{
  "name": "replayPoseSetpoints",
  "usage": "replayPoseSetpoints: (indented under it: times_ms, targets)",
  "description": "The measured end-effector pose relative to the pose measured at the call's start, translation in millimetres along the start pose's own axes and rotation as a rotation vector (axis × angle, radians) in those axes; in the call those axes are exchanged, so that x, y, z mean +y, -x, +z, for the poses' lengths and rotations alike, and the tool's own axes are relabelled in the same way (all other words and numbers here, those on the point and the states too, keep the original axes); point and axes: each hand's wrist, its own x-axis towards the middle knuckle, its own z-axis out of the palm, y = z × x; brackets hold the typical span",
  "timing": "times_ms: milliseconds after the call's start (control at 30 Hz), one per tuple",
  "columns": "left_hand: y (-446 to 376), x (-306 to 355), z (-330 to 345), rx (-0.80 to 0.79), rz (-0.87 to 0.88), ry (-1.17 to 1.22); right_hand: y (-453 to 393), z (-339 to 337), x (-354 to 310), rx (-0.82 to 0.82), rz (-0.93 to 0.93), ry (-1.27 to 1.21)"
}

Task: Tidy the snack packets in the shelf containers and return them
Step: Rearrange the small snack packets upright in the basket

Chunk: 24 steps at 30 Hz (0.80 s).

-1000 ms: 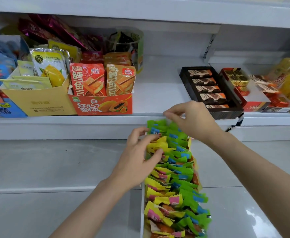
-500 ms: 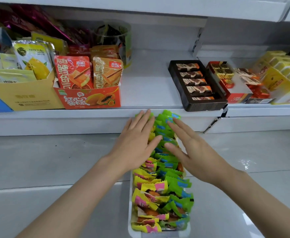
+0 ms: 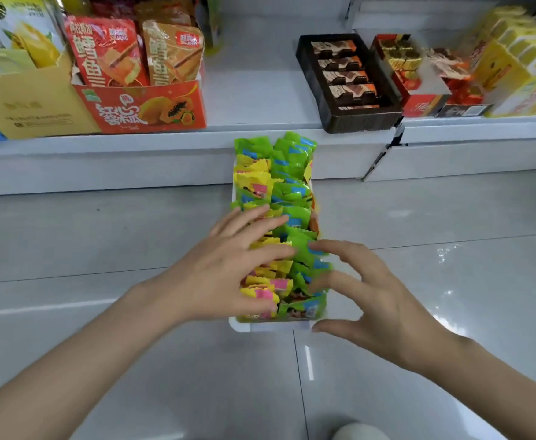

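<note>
Two bare forearms reaching in from the bottom corners, meeting over a narrow white tray (image 3: 269,326) set on the grey tiled floor (image 3: 101,242). Left hand (image 3: 228,271) palm down, fingers spread and flat, pressing on the yellow snack packets (image 3: 254,182) in the tray's left row. Right hand (image 3: 374,300) arched beside the tray's near right corner, fingers splayed wide, fingertips touching the green snack packets (image 3: 292,173) of the right row, thumb just off the tray's front edge. Neither hand closed around anything; both open, only resting on the packets. Tray packed full, two rows standing upright, running away toward the shelf front. Beyond, on the white shelf (image 3: 254,90): left, a red papaya carton (image 3: 142,106) holding orange pouches, touching a yellow carton (image 3: 22,106); right, a dark brown box (image 3: 349,84) of chocolate bars, then red and yellow boxes, blurred.
</note>
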Motion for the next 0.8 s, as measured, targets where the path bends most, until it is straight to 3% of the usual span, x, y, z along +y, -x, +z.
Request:
replayPoseSetpoints:
  times_ms: [133,467,700,800]
  targets:
    - [-9.3,-9.1,-0.5,0.007,-0.009,0.054,0.8,9.1,8.7,-0.044,-0.037,0.034]
    - [-15.0,-19.4,7.5,0.026,0.001,0.034,-23.0,16.6,15.1,0.062,-0.019,0.089]
    - [-19.4,-18.4,12.3,0.095,-0.037,0.068,-22.4,1.1,19.2,-0.084,-0.004,0.038]
    - [-17.7,-14.9,8.4,0.077,-0.044,0.102,-14.7,0.3,4.7,-0.054,0.056,0.051]
